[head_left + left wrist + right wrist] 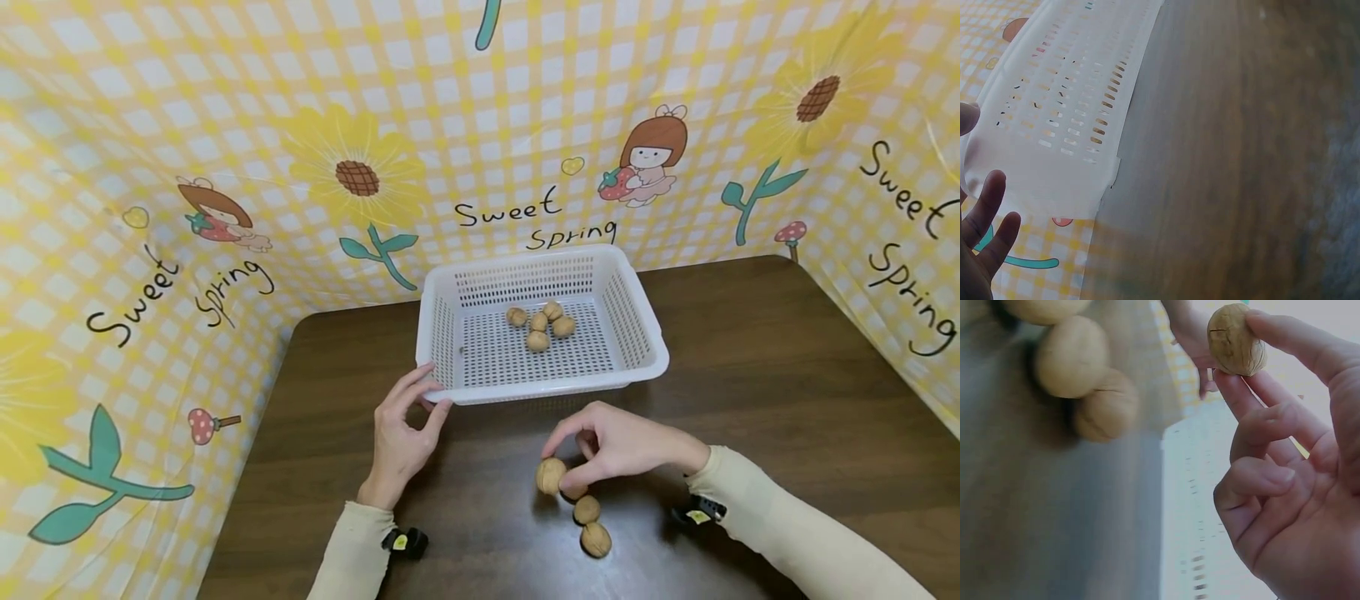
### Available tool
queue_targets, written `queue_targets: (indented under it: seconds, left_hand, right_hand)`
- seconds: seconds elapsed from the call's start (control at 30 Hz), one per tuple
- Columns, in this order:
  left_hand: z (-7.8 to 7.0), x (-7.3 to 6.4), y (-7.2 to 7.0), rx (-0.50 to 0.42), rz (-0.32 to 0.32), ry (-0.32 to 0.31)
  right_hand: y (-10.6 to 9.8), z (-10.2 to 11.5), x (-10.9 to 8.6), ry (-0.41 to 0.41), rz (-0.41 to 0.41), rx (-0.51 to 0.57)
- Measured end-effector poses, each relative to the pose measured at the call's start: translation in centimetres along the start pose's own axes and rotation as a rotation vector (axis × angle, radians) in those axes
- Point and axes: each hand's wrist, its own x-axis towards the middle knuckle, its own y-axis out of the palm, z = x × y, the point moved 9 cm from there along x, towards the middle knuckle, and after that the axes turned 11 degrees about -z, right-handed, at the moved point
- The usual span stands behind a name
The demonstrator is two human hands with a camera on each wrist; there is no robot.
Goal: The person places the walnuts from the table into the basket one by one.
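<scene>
A walnut point(551, 476) is pinched between the thumb and fingertips of my right hand point(626, 442), raised over the table in front of the basket. The right wrist view shows the same walnut point(1235, 339) at the fingertips, the other fingers curled beside it. Just below this hand, three more walnuts point(596, 540) lie in a short row, the nearest to the hand partly covered by it. My left hand point(405, 433) holds the front left corner of a white perforated plastic basket point(555, 388), thumb at the rim and fingers along its side. Several walnuts point(537, 341) sit on the basket's floor.
The dark wooden table point(330, 367) carries the basket near its back edge. A yellow checked cloth point(480, 108) with flowers and cartoon figures hangs upright behind the table and along both sides. Black wrist cameras point(405, 542) are strapped at both sleeves.
</scene>
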Motion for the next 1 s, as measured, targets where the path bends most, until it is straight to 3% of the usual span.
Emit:
queue_targets:
  seconds: [0.27,0.6,0.83,1.0]
  left_hand:
    - [-0.1,0.1,0.0,-0.009,-0.005,-0.007]
    - [-0.1,-0.2,0.2,-0.033,-0.015,0.026]
    - [-0.4,-0.1,0.0,-0.024,-0.021,0.027]
    - [-0.4,-0.1,-0.1,-0.022,-0.028,0.036]
  right_hand:
    - [-2.5,2.8,1.4,-0.026,0.003,-0.003]
    - [-6.5,4.7,3.6,-0.001,-0.080,0.041]
    - [-9.0,4.7,5.9,0.131,-0.117,0.127]
    - [-10.8,4.2,7.7,0.211,-0.188,0.189]
